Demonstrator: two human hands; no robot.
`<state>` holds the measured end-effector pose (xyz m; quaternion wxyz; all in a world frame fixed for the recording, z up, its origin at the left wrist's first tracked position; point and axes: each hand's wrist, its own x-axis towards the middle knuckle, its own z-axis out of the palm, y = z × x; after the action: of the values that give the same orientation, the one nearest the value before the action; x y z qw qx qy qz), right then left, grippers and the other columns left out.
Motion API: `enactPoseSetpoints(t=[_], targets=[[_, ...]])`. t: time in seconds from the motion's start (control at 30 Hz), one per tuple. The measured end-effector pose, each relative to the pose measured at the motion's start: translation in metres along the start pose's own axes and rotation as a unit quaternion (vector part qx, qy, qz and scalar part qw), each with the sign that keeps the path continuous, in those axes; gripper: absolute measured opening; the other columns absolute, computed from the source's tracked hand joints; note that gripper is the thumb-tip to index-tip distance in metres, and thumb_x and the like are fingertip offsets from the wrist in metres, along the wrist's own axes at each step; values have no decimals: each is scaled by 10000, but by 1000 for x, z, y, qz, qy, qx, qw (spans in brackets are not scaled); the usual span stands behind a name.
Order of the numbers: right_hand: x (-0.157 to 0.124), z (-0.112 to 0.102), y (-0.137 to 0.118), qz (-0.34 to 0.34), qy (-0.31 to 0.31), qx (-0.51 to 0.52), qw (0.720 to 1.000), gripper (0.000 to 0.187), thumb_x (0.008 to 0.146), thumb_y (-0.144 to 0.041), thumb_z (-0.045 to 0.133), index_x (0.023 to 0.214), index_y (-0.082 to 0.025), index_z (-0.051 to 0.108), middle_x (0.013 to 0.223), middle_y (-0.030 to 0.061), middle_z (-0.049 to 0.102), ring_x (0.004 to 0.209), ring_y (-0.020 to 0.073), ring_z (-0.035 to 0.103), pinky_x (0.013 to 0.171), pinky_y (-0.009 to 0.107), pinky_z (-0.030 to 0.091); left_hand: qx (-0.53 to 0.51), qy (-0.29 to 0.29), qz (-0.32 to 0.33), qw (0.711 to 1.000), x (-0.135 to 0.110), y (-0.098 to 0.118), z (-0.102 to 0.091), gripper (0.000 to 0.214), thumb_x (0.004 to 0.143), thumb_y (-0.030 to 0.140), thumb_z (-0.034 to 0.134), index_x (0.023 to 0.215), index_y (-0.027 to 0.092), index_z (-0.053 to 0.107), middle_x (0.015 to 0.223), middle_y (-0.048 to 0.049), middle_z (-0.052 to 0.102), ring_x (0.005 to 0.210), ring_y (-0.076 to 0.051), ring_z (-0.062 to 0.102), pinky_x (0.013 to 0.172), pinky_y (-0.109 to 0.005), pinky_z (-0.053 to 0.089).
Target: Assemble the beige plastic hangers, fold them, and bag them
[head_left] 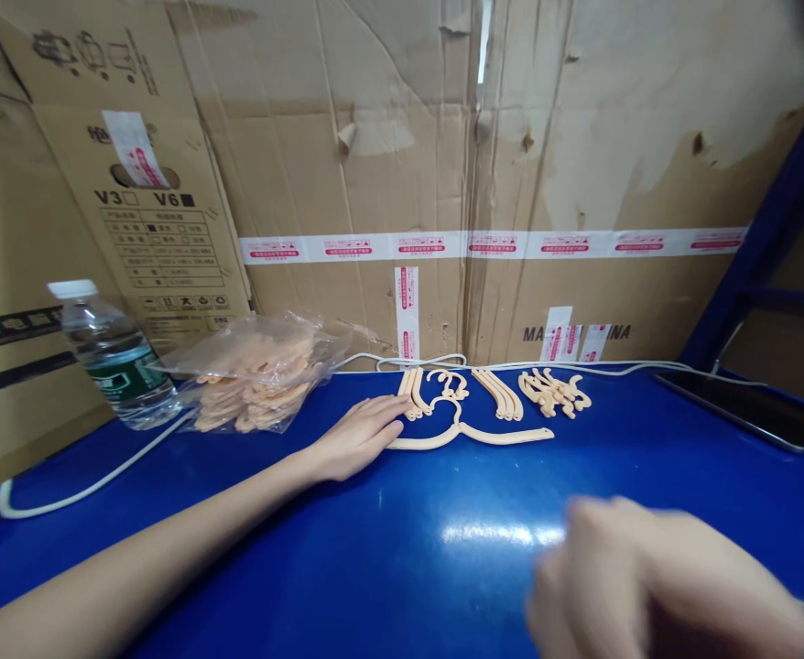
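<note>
My left hand (357, 437) lies flat on the blue table (402, 540) with its fingers stretched out, the fingertips touching the left end of a peach plastic hanger (474, 434). Behind the hanger lie small groups of peach plastic parts: curved bars (412, 392), hooks (449, 383), more curved bars (502, 395) and a pile of small pieces (554, 391). My right hand (656, 586) is close to the camera at the lower right, blurred, its fingers curled; nothing shows in it.
A clear plastic bag (255, 371) of more peach parts sits at the left, beside a water bottle (112, 357). A white cable (100, 483) runs along the table. A dark tablet (752, 410) lies at the right. Cardboard boxes (402, 183) form the back wall.
</note>
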<state>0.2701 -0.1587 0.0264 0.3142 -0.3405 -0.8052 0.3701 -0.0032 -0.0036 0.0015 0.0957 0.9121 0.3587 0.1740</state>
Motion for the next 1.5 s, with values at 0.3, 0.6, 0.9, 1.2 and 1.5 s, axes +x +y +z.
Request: enactPoseSetpoints(t=[0.3, 0.6, 0.9, 1.2, 1.5], targets=[[134, -85, 38, -24, 68, -329, 941, 169, 902, -177, 519, 834, -134, 668, 826, 76, 710, 773, 175, 649, 728, 292, 484, 2, 36, 9, 999, -1, 2, -1, 392, 1004, 308, 350, 1345, 238, 529, 1446, -60, 492, 1360, -224, 403, 1137, -468, 300], [195, -87, 80, -25, -93, -454, 886, 102, 886, -202, 639, 963, -146, 677, 1025, 65, 679, 965, 208, 634, 845, 388, 510, -12, 64, 17, 998, -1, -3, 0, 364, 984, 220, 360, 1265, 205, 591, 1394, -86, 538, 1311, -211, 464, 1118, -460, 341], [200, -83, 95, -86, -51, -385, 918, 59, 884, -150, 610, 883, -132, 666, 931, 55, 646, 849, 162, 613, 801, 323, 491, -20, 108, 6, 994, 3, -18, 4, 415, 873, 7, 366, 1076, 195, 676, 1219, -83, 620, 1173, -207, 556, 1047, -433, 414], [158, -73, 74, -106, 264, -175, 943, 233, 884, -341, 561, 893, -127, 651, 709, 25, 571, 609, 135, 498, 572, 259, 404, -43, 138, -15, 989, 3, -19, 1, 207, 882, 124, 527, 921, 200, 715, 1049, -75, 627, 1021, -232, 611, 951, -432, 462], [88, -31, 40, -35, 334, 37, 941, 339, 839, -453, 621, 961, -140, 662, 542, -7, 600, 457, 112, 517, 436, 225, 394, -76, 234, -16, 969, 1, -8, -1, 187, 906, 195, 478, 845, 207, 654, 1016, -59, 622, 997, -231, 602, 910, -375, 463]])
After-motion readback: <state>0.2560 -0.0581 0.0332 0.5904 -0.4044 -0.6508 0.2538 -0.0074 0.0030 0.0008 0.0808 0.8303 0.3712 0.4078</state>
